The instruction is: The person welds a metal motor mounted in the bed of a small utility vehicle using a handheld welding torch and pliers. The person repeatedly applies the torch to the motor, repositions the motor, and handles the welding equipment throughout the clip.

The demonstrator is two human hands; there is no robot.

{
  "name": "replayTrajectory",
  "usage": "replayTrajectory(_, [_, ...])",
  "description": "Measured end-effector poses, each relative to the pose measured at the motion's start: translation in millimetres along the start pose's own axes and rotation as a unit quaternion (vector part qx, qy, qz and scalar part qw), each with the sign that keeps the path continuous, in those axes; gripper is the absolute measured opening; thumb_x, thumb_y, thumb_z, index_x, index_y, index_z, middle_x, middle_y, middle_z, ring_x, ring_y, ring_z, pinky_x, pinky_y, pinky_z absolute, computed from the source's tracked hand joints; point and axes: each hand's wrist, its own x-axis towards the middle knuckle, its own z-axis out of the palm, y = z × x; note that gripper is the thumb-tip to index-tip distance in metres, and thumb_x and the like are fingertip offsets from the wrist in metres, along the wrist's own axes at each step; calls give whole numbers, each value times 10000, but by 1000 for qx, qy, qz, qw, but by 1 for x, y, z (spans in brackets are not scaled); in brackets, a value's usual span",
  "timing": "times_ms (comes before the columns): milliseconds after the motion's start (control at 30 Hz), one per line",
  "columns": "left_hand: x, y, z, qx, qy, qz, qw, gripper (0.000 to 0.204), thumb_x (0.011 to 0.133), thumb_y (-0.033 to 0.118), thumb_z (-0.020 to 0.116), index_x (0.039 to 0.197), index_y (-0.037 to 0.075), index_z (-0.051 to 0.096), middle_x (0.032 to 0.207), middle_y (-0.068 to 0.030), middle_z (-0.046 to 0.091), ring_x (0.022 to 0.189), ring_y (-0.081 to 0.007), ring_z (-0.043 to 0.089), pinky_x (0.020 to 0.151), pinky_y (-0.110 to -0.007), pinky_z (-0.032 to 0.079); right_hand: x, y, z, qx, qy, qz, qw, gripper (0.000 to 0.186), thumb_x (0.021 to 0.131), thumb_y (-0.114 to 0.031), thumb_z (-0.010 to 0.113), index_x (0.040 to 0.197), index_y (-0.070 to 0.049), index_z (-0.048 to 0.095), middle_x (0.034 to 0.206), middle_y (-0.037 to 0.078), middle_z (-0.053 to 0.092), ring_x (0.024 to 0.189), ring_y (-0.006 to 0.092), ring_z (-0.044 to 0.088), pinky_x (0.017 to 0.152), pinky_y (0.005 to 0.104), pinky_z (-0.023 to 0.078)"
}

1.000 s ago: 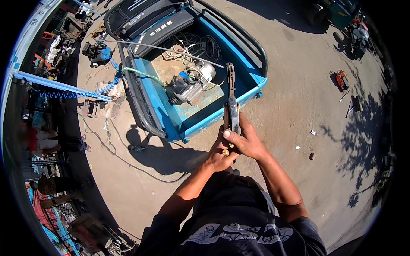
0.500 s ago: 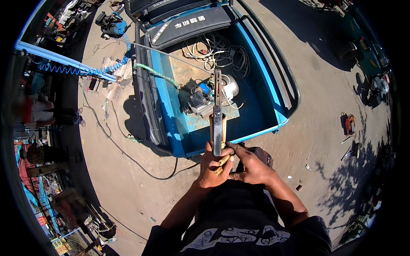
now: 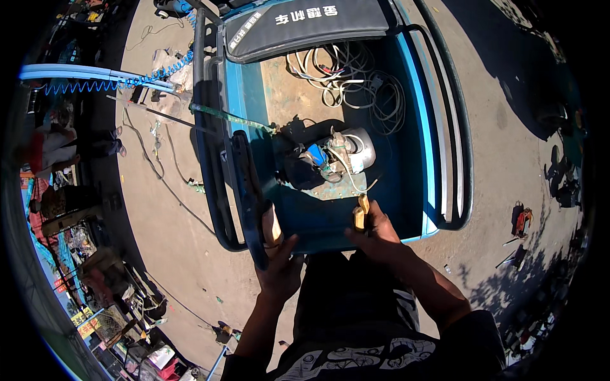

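Blue cart (image 3: 419,127) ahead with motor (image 3: 343,152) inside. Long dark tool (image 3: 250,190) held in left hand (image 3: 281,270) over cart's near left corner, with fingers wrapped around its lower end. Two short yellowish pieces (image 3: 360,218) held in right hand (image 3: 381,238) above cart's near edge, with fingers curled around them. Could bang tool on side rail (image 3: 216,190) if swung left; could drop pieces into cart if easing fingers.

Between left hand (image 3: 281,271) and right hand (image 3: 384,240), space opens toward the motor (image 3: 365,157) (a pale cable (image 3: 351,176) juts in).
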Motion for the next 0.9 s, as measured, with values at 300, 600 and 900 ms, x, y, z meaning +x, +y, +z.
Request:
replayTrajectory(300, [64,-65,-31,-51,264,-77,960,419,925,-6,520,1341,-47,488,1084,-159,598,739,-153,556,573,-269,465,101,-12,-80,-135,142,-143,970,515,898,-373,705,1193,-3,501,1003,142,548,900,227,597,769,372,522])
replayTrajectory(600, [109,-151,-42,-93,375,-197,901,468,971,111,577,1401,-22,449,1171,-179,610,755,-141,600,560,-244,491,181,-25,-91,-71,229,-110,965,523,860,-339,741,1213,-31,509,1101,167,636,1045,251,642,911,420,541])
replayTrajectory(900, [86,-213,-26,-104,357,-232,899,452,964,147,611,1372,-4,486,1153,-187,601,805,-177,649,557,-228,504,314,-19,-57,-112,103,-144,978,474,735,-263,832,1052,-3,595,952,139,704,926,232,696,881,361,550])
